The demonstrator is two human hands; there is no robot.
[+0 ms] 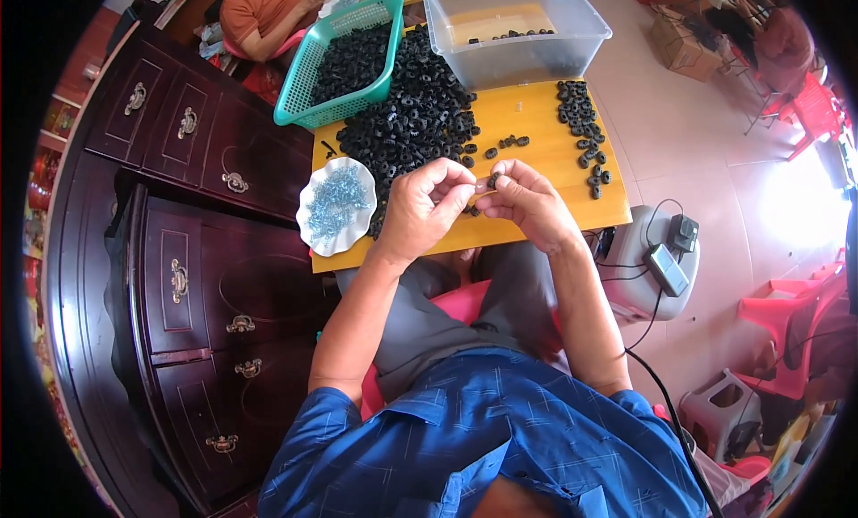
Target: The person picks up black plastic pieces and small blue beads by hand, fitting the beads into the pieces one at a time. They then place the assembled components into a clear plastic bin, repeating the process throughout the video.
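My left hand (420, 210) and my right hand (536, 207) meet over the near edge of the yellow tabletop (527, 180). Between the right thumb and fingers sits a small black plastic part (493, 180). The left thumb and forefinger are pinched together close beside it; whatever they hold is too small to make out. Just beyond the hands lie a few loose black oval parts (491, 153). A large heap of similar black parts (402, 116) spreads to the left. A white scalloped plate (308, 225) carries many tiny bluish, shiny pieces (335, 201).
A green basket (344, 114) of black parts stands at the back left, beside a translucent bin (509, 71). Rows of black parts (581, 116) line the right side. Dark drawers (179, 277) border the left. A grey stool (648, 268) bears cabled devices. Other people sit nearby.
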